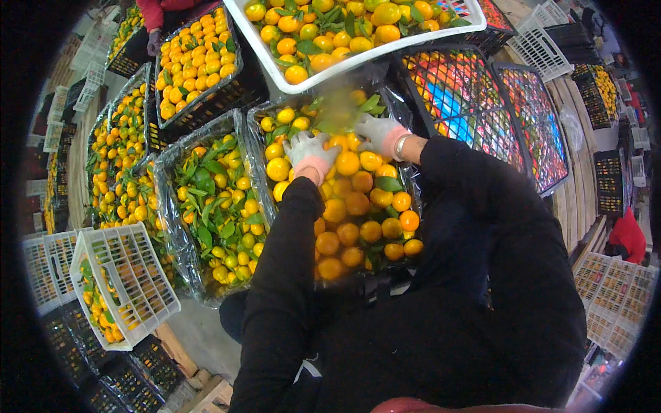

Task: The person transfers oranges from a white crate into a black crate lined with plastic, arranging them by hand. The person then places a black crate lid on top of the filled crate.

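Note:
In the head view, my left hand [311,152], in a pale grey glove with a pink cuff, rests on mandarins with its fingers spread. My right hand [381,133], gloved the same way, reaches down at the same crate's far right part; its fingertips are partly hidden, so any grip on a fruit is unclear. Below both hands is a black crate lined with clear plastic film [255,131]. Orange mandarins [347,162] sit close together in its middle and near part. Yellower mandarins [285,115] and green leaves [371,104] show at its far end. A hazy smudge blurs part of the view.
A white crate of mandarins [289,89] stands just beyond. To the left is a film-lined crate of leafy mandarins [222,206]; a tilted white crate [129,279] lies nearer. Black lattice-lidded crates [465,103] stand right. Another person's red sleeve [151,14] shows far left.

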{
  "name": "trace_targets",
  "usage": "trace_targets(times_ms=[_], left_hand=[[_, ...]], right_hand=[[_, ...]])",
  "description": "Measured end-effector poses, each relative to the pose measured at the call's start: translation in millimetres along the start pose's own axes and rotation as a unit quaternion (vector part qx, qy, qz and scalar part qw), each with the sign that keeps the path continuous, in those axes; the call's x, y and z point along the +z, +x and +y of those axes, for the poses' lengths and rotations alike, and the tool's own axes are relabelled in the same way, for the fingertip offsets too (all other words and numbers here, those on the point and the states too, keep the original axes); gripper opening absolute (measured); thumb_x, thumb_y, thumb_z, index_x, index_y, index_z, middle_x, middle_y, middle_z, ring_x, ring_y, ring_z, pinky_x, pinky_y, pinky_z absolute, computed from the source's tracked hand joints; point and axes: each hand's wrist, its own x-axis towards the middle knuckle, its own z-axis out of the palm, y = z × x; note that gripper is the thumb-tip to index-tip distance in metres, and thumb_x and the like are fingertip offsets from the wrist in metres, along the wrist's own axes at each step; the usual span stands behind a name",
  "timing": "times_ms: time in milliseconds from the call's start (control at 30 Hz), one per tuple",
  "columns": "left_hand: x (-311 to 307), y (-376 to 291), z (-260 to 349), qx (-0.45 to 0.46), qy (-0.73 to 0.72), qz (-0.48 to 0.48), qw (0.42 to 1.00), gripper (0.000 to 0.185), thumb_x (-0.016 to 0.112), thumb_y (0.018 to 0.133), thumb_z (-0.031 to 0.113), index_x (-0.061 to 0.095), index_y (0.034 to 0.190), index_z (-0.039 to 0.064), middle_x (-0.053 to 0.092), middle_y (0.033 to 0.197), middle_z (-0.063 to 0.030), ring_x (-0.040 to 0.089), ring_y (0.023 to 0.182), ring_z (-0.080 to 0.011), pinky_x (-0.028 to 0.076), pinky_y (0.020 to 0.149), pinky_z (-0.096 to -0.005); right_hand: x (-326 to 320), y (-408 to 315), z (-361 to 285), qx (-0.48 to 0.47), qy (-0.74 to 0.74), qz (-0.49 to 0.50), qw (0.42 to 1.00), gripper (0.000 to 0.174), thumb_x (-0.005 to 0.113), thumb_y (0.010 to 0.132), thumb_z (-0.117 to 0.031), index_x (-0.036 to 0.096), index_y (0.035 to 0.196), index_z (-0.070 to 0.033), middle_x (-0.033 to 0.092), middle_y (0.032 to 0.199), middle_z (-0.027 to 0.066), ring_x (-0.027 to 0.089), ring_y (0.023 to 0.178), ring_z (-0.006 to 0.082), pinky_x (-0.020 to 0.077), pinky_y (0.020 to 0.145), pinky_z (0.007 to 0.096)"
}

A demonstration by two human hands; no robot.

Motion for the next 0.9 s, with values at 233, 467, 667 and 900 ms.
trace_targets(times_ms=[233,467,667,900], left_hand=[[-3,0,0,0.0,-0.021,-0.001,1.0,0.048,0.062,0.083,0.057,0.072,0.12,0.027,0.056,0.131,-0.0155,0.044,0.132,-0.0381,0.019,0.118,-0.0591],[0,0,-1,0.003,-0.016,-0.001,1.0,0.05,0.064,0.083,0.056,0.071,0.121,0.025,0.054,0.133,-0.0156,0.043,0.131,-0.0389,0.019,0.118,-0.0585],[2,-3,-2,0.01,-0.016,0.033,0.999,0.047,0.066,0.083,0.058,0.072,0.119,0.029,0.058,0.129,-0.013,0.047,0.127,-0.0358,0.026,0.115,-0.054],[1,-2,-3,0.016,-0.022,0.015,1.0,0.049,0.064,0.083,0.056,0.07,0.122,0.026,0.057,0.132,-0.0138,0.044,0.132,-0.0344,0.017,0.119,-0.0605]], right_hand=[[-51,-18,-11,0.001,0.119,0.004,0.993,0.03,0.07,0.086,-0.035,0.071,0.097,-0.007,0.066,0.106,0.0174,0.064,0.1,0.0374,0.0511,0.09,0.0422],[-214,13,1,0.079,-0.044,0.351,0.932,0.035,0.065,0.091,-0.042,0.072,0.105,-0.011,0.07,0.107,0.0176,0.067,0.101,0.0357,0.0551,0.084,0.0442],[-236,86,47,0.223,-0.22,0.188,0.931,0.062,0.068,0.082,-0.051,0.063,0.126,-0.008,0.064,0.124,0.0214,0.063,0.114,0.0373,0.0511,0.096,0.0448],[-250,24,22,0.094,0.5,0.372,0.777,0.052,0.067,0.092,-0.022,0.051,0.136,0.001,0.066,0.115,0.0144,0.066,0.098,0.0242,0.0552,0.082,0.0358]])
